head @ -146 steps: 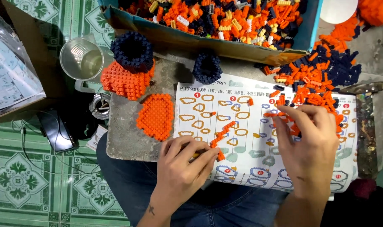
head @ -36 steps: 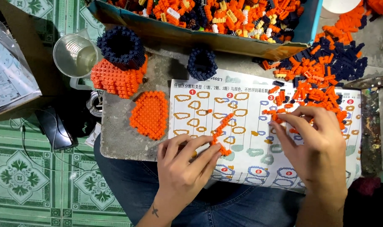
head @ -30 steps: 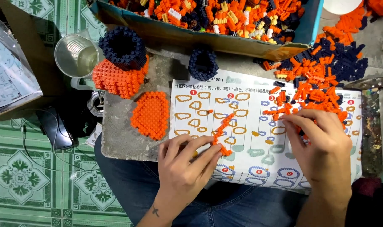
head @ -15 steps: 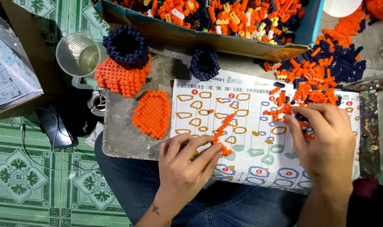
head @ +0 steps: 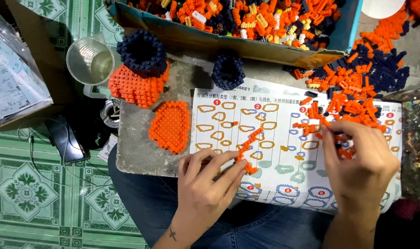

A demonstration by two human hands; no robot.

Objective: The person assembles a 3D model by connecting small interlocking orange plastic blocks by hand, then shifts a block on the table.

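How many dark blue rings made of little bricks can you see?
2. One dark blue ring sits on top of the orange brick lump beside the plastic cup. The other dark blue ring stands alone just above the instruction sheet. More could hide in the box.

Glossy plastic bricks (head: 357,87) lie on a matt paper sheet (head: 274,180) (rough grey slab (head: 136,152) beneath).

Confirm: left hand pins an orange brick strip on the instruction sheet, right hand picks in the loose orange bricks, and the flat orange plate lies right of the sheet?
Not quite. The head view shows the flat orange plate lying left of the instruction sheet, not right. The rest holds: the left hand pins the orange brick strip on the sheet, and the right hand picks in the loose orange bricks.
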